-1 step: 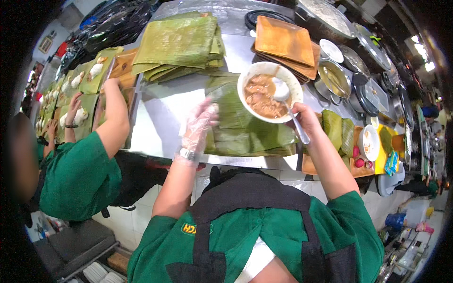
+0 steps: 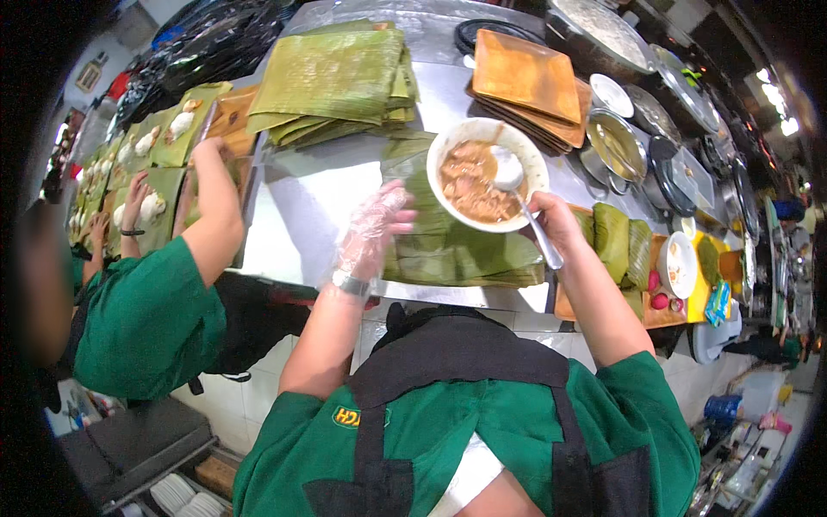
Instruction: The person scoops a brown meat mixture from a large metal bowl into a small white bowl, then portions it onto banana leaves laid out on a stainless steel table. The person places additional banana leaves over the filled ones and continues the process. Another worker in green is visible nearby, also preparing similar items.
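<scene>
"What's at left?"
"The left hand (image 2: 375, 226) in a clear plastic glove, fingers loosely spread, gripping nothing, above the silver metal counter (image 2: 280, 228)."
"Next?"
"Flat, layered green leaves (image 2: 465, 254) along the counter's near edge. Above them, a round white bowl (image 2: 482, 227) of brown, saucy meat (image 2: 468, 183), now closer to the glove, seemingly within its reach. A silver metal spoon (image 2: 522, 205) rests inside."
"Far right?"
"The bare right hand (image 2: 558, 224), fingers closed on the bowl's right rim."
</scene>
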The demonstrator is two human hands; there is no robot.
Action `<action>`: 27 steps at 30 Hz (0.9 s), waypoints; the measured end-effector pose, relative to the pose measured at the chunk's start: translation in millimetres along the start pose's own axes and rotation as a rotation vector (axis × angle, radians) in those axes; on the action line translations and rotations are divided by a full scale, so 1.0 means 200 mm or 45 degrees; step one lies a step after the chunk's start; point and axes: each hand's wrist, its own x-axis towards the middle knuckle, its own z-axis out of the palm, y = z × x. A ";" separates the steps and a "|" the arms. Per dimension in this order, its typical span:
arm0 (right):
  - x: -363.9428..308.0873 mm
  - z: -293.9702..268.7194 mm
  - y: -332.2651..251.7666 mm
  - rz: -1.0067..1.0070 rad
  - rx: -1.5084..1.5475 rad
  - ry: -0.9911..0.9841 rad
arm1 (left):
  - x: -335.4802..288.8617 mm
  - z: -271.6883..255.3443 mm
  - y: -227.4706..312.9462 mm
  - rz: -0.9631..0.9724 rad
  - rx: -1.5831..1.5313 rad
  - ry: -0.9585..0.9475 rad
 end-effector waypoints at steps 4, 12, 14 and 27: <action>-0.03 0.24 0.16 0.056 -0.098 -0.252 | -0.11 0.01 0.02 -0.021 -0.495 -0.244; 0.07 0.61 0.24 0.162 -0.593 -0.869 | -0.34 -0.33 -0.02 0.095 -0.541 0.283; 0.23 0.68 0.17 0.016 -0.806 -0.854 | -0.40 -0.42 -0.04 0.175 -0.652 0.271; 1.36 1.40 -0.45 -0.901 -1.591 0.410 | -0.81 -0.67 -0.08 0.450 -0.732 0.653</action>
